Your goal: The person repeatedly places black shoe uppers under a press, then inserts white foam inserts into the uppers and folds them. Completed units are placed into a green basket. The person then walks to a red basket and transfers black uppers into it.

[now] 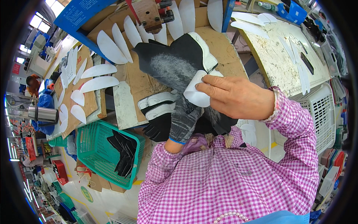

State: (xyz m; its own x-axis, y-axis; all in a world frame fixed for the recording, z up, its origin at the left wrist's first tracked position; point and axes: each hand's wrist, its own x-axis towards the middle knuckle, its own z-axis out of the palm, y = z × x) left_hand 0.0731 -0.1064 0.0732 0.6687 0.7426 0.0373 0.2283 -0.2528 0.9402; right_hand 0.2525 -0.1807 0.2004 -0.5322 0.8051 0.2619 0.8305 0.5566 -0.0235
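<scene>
My right hand [235,95], bare, pinches a white curved sheet piece [197,95] between thumb and fingers. The piece bends over a black shoe upper piece [169,61], which has a whitish, scuffed-looking patch and a white trim [205,50] at its far end. My left hand [184,115], in a dark grey knit glove, grips the near part of this black piece; its fingertips blend into the dark material. Beside the glove lie more black pieces with white padded trims [158,104]. White half-moon pieces [112,48] stand along the far side of the bench.
A metal machine head [149,16] hangs over the cardboard-covered bench [140,76]. More white pieces [99,84] lie on the left table. A green basket [84,147] holding black pieces stands at lower left. The right table [276,56] carries white strips and a phone [307,62]; a white crate [320,119] stands below.
</scene>
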